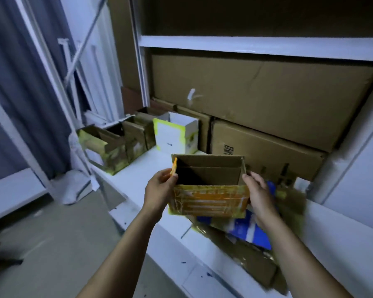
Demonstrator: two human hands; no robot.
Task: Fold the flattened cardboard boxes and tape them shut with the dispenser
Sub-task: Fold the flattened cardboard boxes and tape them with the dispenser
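Box (209, 201): you have it up off the shelf (142, 168), held between both hands right in front of you, roughly at the middle of the view. Its long axis runs left to right, straight across your forearms, so each hand has one short end. The mouth faces up and slightly away from you, and the taped orange side faces you.

Your left hand (159, 188) grips the left end, fingers curled at the orange flap (174, 168) that stands up at that corner. Your right hand (260, 194) holds the right end, fingers wrapped round towards the far side. Neither hand is nearer than the other; the box sits evenly between them.

Judging from the open mouth, the top flaps are still to be folded in. The left flap is already under your left fingers, so that hand looks better placed to start, with the right steadying the other end. The far long flap stands up beyond both hands, so you would have to reach over the mouth for it.

Flattened boxes (246, 231) lie on the shelf directly beneath and to the right of the box. Opened boxes (108, 147) stand further left along the shelf. I cannot see the dispenser anywhere here.
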